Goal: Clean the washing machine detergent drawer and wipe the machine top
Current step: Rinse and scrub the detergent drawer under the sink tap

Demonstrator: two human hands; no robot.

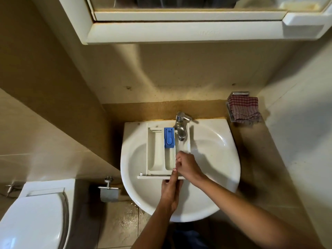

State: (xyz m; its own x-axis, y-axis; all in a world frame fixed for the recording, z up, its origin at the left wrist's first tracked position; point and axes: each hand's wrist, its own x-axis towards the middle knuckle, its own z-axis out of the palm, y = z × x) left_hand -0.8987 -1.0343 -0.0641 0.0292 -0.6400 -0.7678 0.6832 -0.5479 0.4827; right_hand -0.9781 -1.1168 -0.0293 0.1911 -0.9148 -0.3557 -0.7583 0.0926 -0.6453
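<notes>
The white detergent drawer lies across the white sink, with a blue insert in its middle compartment. Its far end sits under the chrome tap, where water seems to run into the right compartment. My left hand grips the drawer's front panel from below, thumb up over the edge. My right hand has its fingers curled inside the right compartment, rubbing there; whether it holds anything is hidden. A red-and-white checked cloth lies in a wall holder at the right.
A toilet with closed lid stands at the lower left, with a toilet paper holder beside it. A mirror cabinet hangs above the sink. A tan counter ledge runs along the right wall.
</notes>
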